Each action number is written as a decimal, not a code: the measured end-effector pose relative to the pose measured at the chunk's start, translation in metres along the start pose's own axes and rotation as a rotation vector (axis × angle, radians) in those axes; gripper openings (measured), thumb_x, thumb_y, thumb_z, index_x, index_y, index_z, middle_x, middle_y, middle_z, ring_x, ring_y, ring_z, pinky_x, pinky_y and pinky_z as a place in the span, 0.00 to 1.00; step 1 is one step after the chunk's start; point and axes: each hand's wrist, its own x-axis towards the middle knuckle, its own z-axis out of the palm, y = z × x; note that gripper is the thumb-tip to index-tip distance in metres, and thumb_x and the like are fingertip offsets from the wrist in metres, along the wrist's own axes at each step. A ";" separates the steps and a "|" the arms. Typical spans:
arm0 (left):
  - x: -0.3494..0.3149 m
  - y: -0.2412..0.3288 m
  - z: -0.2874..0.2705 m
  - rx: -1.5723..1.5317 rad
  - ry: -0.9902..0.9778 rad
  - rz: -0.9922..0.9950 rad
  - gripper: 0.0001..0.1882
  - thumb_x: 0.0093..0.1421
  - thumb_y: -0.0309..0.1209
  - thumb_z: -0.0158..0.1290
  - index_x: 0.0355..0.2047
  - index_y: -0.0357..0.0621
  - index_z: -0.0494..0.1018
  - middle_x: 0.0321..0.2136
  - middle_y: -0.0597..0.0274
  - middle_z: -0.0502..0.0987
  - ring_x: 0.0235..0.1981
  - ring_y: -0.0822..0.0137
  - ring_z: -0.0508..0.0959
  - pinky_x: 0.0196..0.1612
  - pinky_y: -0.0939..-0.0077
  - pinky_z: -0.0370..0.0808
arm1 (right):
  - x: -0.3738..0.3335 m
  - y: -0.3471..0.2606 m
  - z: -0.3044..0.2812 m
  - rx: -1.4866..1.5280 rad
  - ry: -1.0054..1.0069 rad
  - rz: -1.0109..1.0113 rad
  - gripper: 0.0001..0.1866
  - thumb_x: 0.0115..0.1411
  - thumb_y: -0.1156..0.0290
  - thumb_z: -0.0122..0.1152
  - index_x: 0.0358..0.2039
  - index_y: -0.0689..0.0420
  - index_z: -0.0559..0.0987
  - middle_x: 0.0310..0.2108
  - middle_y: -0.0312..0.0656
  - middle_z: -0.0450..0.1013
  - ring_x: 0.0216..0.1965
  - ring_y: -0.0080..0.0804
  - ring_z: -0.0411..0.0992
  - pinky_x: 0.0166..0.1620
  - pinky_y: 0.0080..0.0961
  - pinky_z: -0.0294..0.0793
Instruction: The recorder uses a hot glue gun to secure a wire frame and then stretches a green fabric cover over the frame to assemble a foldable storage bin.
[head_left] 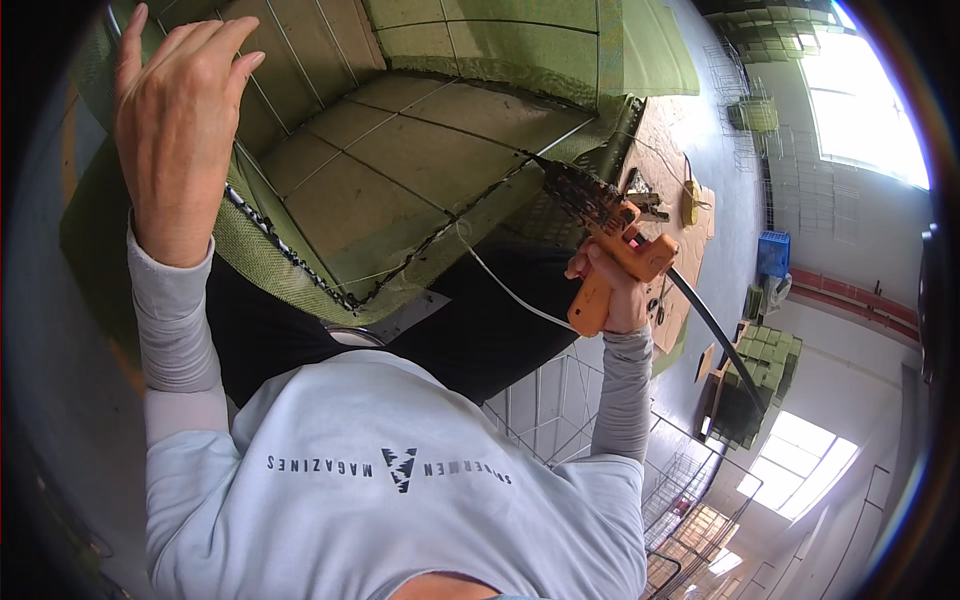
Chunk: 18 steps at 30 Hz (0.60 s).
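Note:
My right hand [627, 295] is wrapped round the grip of an orange hot glue gun [655, 257]. Its front is crusted with black, and the nozzle points up and left at the near part of a wire-framed box [375, 150] lined with green mesh cloth. Out of the gun's rear runs a long black stick [715, 330]. A white cord [510, 290] trails from the handle's lower end. Black glue lines the cloth's seam [290, 252]. At the box's left side my left hand [180, 130] is raised, fingers apart, holding nothing; whether it touches the cloth I cannot tell.
To the right lies a cardboard sheet [665, 140] with a yellow object [691, 203] and scissors [657, 303] on it. Beyond stand a blue crate [773, 254] and stacked green boxes [765, 375]. A wire frame [550, 400] is beside my right arm.

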 end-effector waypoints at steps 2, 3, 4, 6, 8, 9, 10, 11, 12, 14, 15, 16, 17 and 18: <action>0.000 -0.001 0.001 0.007 -0.007 -0.008 0.14 0.57 0.36 0.56 0.43 0.48 0.77 0.38 0.62 0.80 0.42 0.65 0.78 0.63 0.60 0.58 | 0.000 -0.002 0.002 -0.008 0.011 -0.002 0.09 0.57 0.74 0.57 0.37 0.63 0.73 0.26 0.41 0.70 0.29 0.34 0.72 0.35 0.30 0.73; 0.000 -0.001 0.002 0.003 -0.004 -0.006 0.14 0.57 0.36 0.56 0.43 0.48 0.77 0.38 0.62 0.80 0.42 0.65 0.78 0.63 0.60 0.58 | -0.002 -0.004 0.003 0.013 0.025 -0.015 0.09 0.57 0.74 0.57 0.37 0.63 0.73 0.26 0.42 0.70 0.29 0.34 0.72 0.35 0.30 0.73; 0.000 -0.001 0.003 -0.001 -0.002 -0.003 0.14 0.57 0.36 0.56 0.43 0.48 0.77 0.38 0.62 0.80 0.42 0.65 0.78 0.63 0.60 0.58 | -0.003 -0.005 0.004 0.034 0.039 -0.029 0.09 0.57 0.74 0.57 0.37 0.63 0.73 0.26 0.42 0.70 0.28 0.34 0.72 0.35 0.30 0.73; 0.001 -0.001 0.001 -0.001 -0.008 -0.005 0.14 0.57 0.36 0.56 0.43 0.48 0.77 0.38 0.62 0.80 0.42 0.65 0.78 0.63 0.60 0.58 | 0.000 -0.004 0.002 0.039 0.041 -0.021 0.09 0.57 0.74 0.58 0.37 0.64 0.73 0.25 0.41 0.70 0.27 0.32 0.71 0.34 0.28 0.73; 0.002 0.000 0.000 -0.004 -0.014 -0.007 0.14 0.57 0.36 0.56 0.43 0.47 0.77 0.38 0.62 0.80 0.42 0.64 0.78 0.63 0.60 0.58 | 0.004 -0.003 0.000 0.041 0.046 -0.013 0.09 0.57 0.75 0.59 0.36 0.65 0.73 0.24 0.40 0.71 0.27 0.29 0.71 0.33 0.26 0.73; 0.001 0.000 0.000 -0.010 -0.007 -0.004 0.14 0.57 0.36 0.56 0.43 0.47 0.77 0.37 0.62 0.79 0.42 0.64 0.78 0.63 0.60 0.58 | 0.006 -0.002 -0.002 0.031 0.044 -0.015 0.09 0.57 0.75 0.59 0.36 0.64 0.73 0.25 0.40 0.71 0.26 0.30 0.71 0.33 0.26 0.73; 0.002 0.001 0.000 -0.015 0.000 0.000 0.14 0.57 0.36 0.56 0.43 0.47 0.77 0.37 0.62 0.79 0.41 0.64 0.78 0.63 0.60 0.58 | 0.007 -0.002 -0.005 0.020 0.043 -0.018 0.09 0.57 0.75 0.59 0.37 0.64 0.73 0.25 0.40 0.71 0.26 0.30 0.71 0.33 0.26 0.73; 0.002 0.001 -0.001 -0.015 0.000 0.000 0.14 0.57 0.36 0.56 0.43 0.47 0.77 0.37 0.62 0.79 0.41 0.64 0.78 0.63 0.60 0.58 | 0.009 -0.002 -0.007 0.020 0.043 -0.018 0.09 0.57 0.75 0.59 0.37 0.64 0.73 0.25 0.40 0.71 0.26 0.30 0.71 0.33 0.26 0.73; 0.002 0.001 -0.002 -0.015 -0.004 -0.003 0.14 0.57 0.36 0.56 0.43 0.47 0.77 0.37 0.62 0.79 0.41 0.64 0.78 0.63 0.60 0.58 | 0.011 -0.001 -0.009 0.019 0.048 -0.021 0.09 0.57 0.75 0.59 0.37 0.64 0.73 0.25 0.40 0.71 0.26 0.30 0.71 0.33 0.26 0.72; 0.002 0.001 -0.001 -0.013 -0.009 -0.008 0.14 0.57 0.36 0.56 0.43 0.47 0.77 0.37 0.62 0.79 0.41 0.64 0.78 0.63 0.60 0.58 | 0.012 -0.002 -0.008 0.017 0.052 -0.025 0.09 0.57 0.74 0.59 0.37 0.64 0.73 0.24 0.40 0.71 0.26 0.30 0.71 0.33 0.26 0.72; 0.001 0.001 0.000 -0.018 -0.005 -0.008 0.14 0.57 0.35 0.56 0.43 0.47 0.77 0.37 0.62 0.79 0.41 0.64 0.78 0.63 0.59 0.58 | 0.012 -0.004 -0.006 0.029 0.072 -0.029 0.09 0.57 0.74 0.59 0.36 0.64 0.73 0.24 0.40 0.71 0.26 0.30 0.71 0.33 0.26 0.72; 0.001 0.000 0.001 -0.023 -0.001 -0.008 0.14 0.57 0.35 0.56 0.43 0.47 0.77 0.37 0.62 0.79 0.41 0.64 0.78 0.63 0.59 0.58 | 0.012 -0.005 -0.005 0.042 0.092 -0.034 0.08 0.57 0.74 0.59 0.36 0.63 0.73 0.24 0.40 0.71 0.26 0.30 0.71 0.33 0.26 0.72; 0.001 -0.001 0.002 -0.023 0.000 -0.008 0.14 0.57 0.35 0.56 0.43 0.47 0.77 0.37 0.62 0.79 0.41 0.64 0.78 0.63 0.59 0.58 | 0.012 -0.003 -0.007 0.041 0.092 -0.035 0.08 0.57 0.74 0.59 0.36 0.63 0.73 0.24 0.40 0.71 0.26 0.30 0.71 0.33 0.26 0.72; 0.002 -0.002 0.002 -0.022 -0.001 -0.009 0.14 0.57 0.35 0.56 0.43 0.47 0.77 0.37 0.62 0.79 0.41 0.64 0.78 0.63 0.59 0.58 | 0.012 0.001 -0.010 0.035 0.073 -0.032 0.08 0.57 0.73 0.58 0.35 0.63 0.73 0.24 0.40 0.71 0.26 0.30 0.71 0.33 0.26 0.72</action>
